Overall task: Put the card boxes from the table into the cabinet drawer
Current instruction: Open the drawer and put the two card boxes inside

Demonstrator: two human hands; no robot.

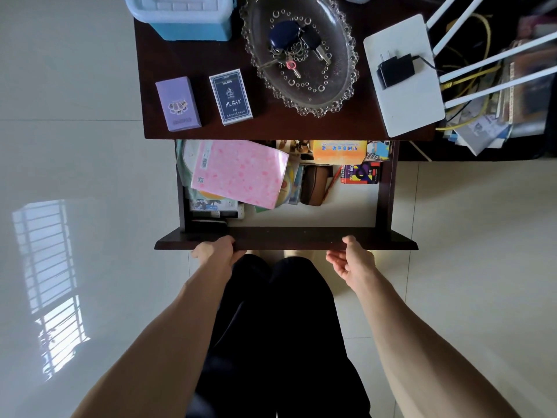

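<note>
The drawer (286,236) stands open: the left hand (218,251) curls around its dark wooden front, the right hand (349,260) is open and empty beside it. Behind the drawer, on the tabletop (211,55), lie the matte purple box (177,104) and glossy navy box (231,97), both rectangular cardboard; next likely comes reaching for one.

A: Where was this shot?
B: Looked like a home. Pale tiled floor (75,146), dark wooden bench (196,55) carrying a glass dish (340,86) of keys (291,52), plus a white router (401,95).
A: Anything else?
B: Open drawer (286,238) was full of household clutter.
</note>
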